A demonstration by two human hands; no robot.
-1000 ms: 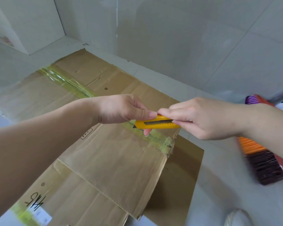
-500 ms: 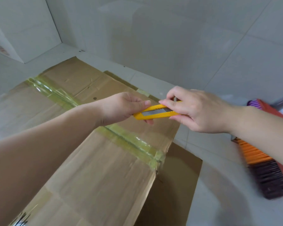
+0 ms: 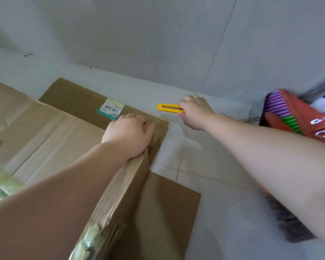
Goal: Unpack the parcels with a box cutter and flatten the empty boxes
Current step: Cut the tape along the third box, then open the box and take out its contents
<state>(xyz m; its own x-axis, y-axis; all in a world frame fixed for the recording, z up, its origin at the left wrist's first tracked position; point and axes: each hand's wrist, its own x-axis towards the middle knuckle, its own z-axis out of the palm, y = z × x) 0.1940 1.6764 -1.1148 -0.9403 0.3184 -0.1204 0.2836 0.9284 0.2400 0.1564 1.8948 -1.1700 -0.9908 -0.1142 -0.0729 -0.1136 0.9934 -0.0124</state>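
A yellow box cutter (image 3: 168, 107) lies low over the grey floor tiles at the far middle, and my right hand (image 3: 194, 109) grips its near end. My left hand (image 3: 129, 135) presses flat, fingers spread, on the far corner of a large brown flattened cardboard box (image 3: 45, 132) with yellowish tape (image 3: 0, 182) on it. A second flat cardboard sheet (image 3: 79, 96) with a green and white shipping label (image 3: 111, 108) lies underneath, and its near part sticks out at the lower right.
A red broom head with purple and green bristles (image 3: 296, 117) leans at the right by the wall. Another dark brush (image 3: 287, 224) lies under my right forearm. Grey tiled wall (image 3: 158, 34) runs along the far side, close behind the cardboard.
My left hand has let go of the cutter and dropped onto the cardboard. My right hand has carried the cutter away to the far floor. The view has swung to the right.
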